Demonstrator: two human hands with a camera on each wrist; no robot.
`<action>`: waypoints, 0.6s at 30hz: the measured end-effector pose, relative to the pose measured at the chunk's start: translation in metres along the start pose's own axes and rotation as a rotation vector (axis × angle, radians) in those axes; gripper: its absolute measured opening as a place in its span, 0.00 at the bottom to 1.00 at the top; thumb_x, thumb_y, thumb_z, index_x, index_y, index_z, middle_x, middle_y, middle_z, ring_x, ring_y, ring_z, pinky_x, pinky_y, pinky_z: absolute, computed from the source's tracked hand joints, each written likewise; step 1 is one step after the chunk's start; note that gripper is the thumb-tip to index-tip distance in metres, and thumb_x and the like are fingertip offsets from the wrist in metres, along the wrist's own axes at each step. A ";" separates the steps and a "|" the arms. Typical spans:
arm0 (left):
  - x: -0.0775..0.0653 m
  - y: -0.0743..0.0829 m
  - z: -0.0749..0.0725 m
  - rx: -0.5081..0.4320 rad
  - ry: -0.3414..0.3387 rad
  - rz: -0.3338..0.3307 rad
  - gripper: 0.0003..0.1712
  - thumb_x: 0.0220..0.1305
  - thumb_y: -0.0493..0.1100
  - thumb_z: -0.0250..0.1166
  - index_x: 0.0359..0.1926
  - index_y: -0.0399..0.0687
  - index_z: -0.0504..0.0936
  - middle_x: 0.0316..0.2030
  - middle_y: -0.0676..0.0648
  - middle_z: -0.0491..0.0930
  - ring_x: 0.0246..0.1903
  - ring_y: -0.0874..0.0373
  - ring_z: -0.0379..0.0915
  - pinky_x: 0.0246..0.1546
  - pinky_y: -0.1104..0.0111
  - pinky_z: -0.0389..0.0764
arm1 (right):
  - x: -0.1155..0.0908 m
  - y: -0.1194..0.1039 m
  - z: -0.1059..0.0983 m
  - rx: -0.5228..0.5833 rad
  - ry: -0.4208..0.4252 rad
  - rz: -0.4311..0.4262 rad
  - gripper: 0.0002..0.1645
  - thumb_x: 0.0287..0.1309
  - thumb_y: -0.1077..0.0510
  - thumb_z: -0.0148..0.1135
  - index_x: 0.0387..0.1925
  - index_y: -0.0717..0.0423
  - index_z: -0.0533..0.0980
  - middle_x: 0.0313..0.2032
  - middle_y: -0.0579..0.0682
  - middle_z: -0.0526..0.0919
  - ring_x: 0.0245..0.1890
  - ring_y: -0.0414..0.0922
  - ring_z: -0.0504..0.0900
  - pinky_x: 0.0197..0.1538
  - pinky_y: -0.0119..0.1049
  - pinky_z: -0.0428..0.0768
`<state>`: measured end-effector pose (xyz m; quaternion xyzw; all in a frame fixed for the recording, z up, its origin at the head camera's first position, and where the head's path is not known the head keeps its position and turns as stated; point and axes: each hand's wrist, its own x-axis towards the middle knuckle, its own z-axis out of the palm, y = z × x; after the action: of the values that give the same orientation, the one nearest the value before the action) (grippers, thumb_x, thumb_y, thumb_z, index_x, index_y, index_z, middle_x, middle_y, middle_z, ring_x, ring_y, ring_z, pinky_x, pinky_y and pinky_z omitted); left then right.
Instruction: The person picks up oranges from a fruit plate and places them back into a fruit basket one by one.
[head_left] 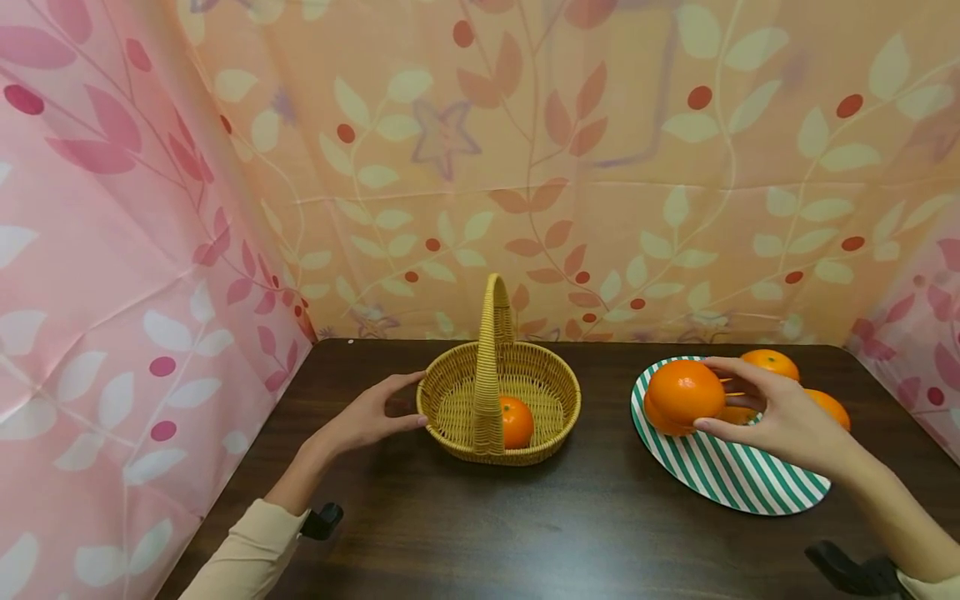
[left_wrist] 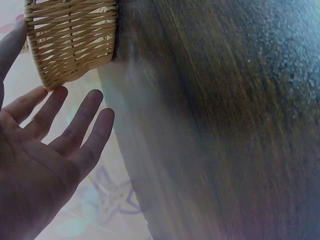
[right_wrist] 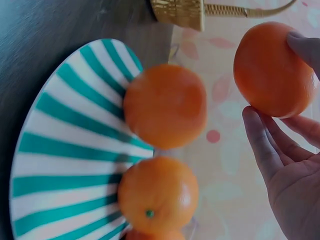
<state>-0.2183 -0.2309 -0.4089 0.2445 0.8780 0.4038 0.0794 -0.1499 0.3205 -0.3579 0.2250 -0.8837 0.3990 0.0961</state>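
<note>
My right hand (head_left: 787, 417) pinches an orange (head_left: 686, 392) between thumb and fingertips, holding it above the striped plate. In the right wrist view this held orange (right_wrist: 274, 70) is apart from the other oranges (right_wrist: 165, 106) on the plate. My left hand (head_left: 371, 414) touches the left rim of a yellow wicker basket (head_left: 555, 367) with its fingertips and thumb. Extended fingers of the left hand (left_wrist: 55, 145) show against the basket's side (left_wrist: 75, 45) in the left wrist view. One orange (head_left: 516, 423) lies inside the basket, partly behind its upright handle.
A green-and-white striped oval plate (head_left: 720, 467) on the right bears several oranges, some partly covered by my right hand. The dark wooden table (head_left: 525, 525) ends at a flowered cloth (head_left: 600, 208) behind and at both sides.
</note>
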 end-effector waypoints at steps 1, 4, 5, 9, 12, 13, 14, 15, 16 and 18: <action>0.000 0.000 0.000 -0.001 0.000 -0.001 0.44 0.65 0.49 0.73 0.76 0.41 0.64 0.69 0.35 0.65 0.60 0.32 0.69 0.55 0.44 0.77 | 0.003 -0.001 0.002 -0.003 -0.004 -0.004 0.42 0.49 0.64 0.81 0.66 0.56 0.73 0.56 0.54 0.78 0.48 0.33 0.82 0.47 0.24 0.80; 0.000 0.000 0.000 0.001 0.001 -0.003 0.44 0.65 0.49 0.73 0.75 0.42 0.65 0.69 0.35 0.65 0.60 0.32 0.70 0.54 0.45 0.78 | 0.013 -0.005 0.009 -0.006 -0.015 -0.020 0.41 0.50 0.61 0.81 0.65 0.54 0.73 0.56 0.52 0.79 0.49 0.34 0.80 0.49 0.22 0.78; 0.000 -0.001 0.000 0.002 0.002 -0.005 0.44 0.65 0.49 0.73 0.75 0.42 0.65 0.69 0.35 0.65 0.60 0.32 0.70 0.54 0.45 0.78 | 0.016 -0.005 0.012 -0.007 -0.023 -0.030 0.40 0.51 0.61 0.81 0.65 0.55 0.73 0.56 0.52 0.80 0.49 0.34 0.80 0.49 0.21 0.77; 0.000 -0.002 -0.001 0.005 0.002 -0.011 0.44 0.65 0.49 0.73 0.75 0.42 0.65 0.69 0.35 0.66 0.59 0.33 0.72 0.52 0.48 0.80 | 0.030 -0.008 0.021 0.010 -0.056 -0.045 0.40 0.53 0.58 0.80 0.67 0.56 0.72 0.57 0.53 0.79 0.50 0.37 0.81 0.50 0.25 0.79; 0.000 -0.003 -0.001 0.001 0.005 -0.014 0.43 0.64 0.49 0.74 0.75 0.42 0.66 0.69 0.35 0.66 0.57 0.34 0.73 0.49 0.51 0.82 | 0.041 -0.012 0.027 0.027 -0.072 -0.047 0.41 0.53 0.57 0.80 0.67 0.55 0.72 0.58 0.52 0.78 0.50 0.41 0.82 0.50 0.28 0.81; 0.000 -0.003 -0.001 -0.001 0.006 -0.014 0.43 0.64 0.49 0.74 0.75 0.42 0.66 0.69 0.35 0.66 0.57 0.34 0.74 0.49 0.52 0.83 | 0.044 -0.013 0.030 0.035 -0.077 -0.048 0.42 0.54 0.56 0.80 0.68 0.55 0.72 0.59 0.52 0.78 0.51 0.42 0.82 0.50 0.29 0.81; 0.000 -0.003 -0.001 -0.005 0.006 -0.013 0.43 0.64 0.49 0.74 0.75 0.42 0.66 0.68 0.35 0.66 0.57 0.34 0.74 0.48 0.53 0.83 | 0.048 -0.015 0.032 0.041 -0.080 -0.051 0.42 0.53 0.56 0.80 0.68 0.55 0.72 0.59 0.51 0.78 0.51 0.43 0.82 0.50 0.28 0.81; 0.001 -0.003 0.000 -0.008 0.007 -0.012 0.43 0.64 0.49 0.74 0.75 0.42 0.66 0.68 0.36 0.67 0.56 0.33 0.74 0.48 0.53 0.83 | 0.051 -0.016 0.034 0.046 -0.082 -0.055 0.42 0.53 0.56 0.80 0.68 0.54 0.72 0.58 0.51 0.79 0.51 0.44 0.82 0.50 0.29 0.81; 0.001 -0.003 0.000 -0.010 0.007 -0.009 0.43 0.64 0.49 0.74 0.75 0.42 0.66 0.68 0.36 0.67 0.56 0.33 0.75 0.48 0.53 0.83 | 0.054 -0.018 0.036 0.059 -0.084 -0.060 0.42 0.53 0.56 0.80 0.68 0.54 0.72 0.58 0.51 0.79 0.51 0.45 0.82 0.51 0.29 0.81; 0.001 -0.003 0.000 -0.010 0.007 -0.005 0.43 0.64 0.48 0.74 0.74 0.41 0.66 0.68 0.36 0.67 0.56 0.33 0.75 0.47 0.54 0.84 | 0.061 -0.021 0.041 0.081 -0.089 -0.067 0.41 0.54 0.56 0.80 0.68 0.54 0.72 0.57 0.51 0.80 0.50 0.45 0.82 0.51 0.30 0.81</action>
<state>-0.2206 -0.2320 -0.4111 0.2404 0.8768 0.4091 0.0786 -0.1929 0.2583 -0.3499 0.2756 -0.8621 0.4208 0.0605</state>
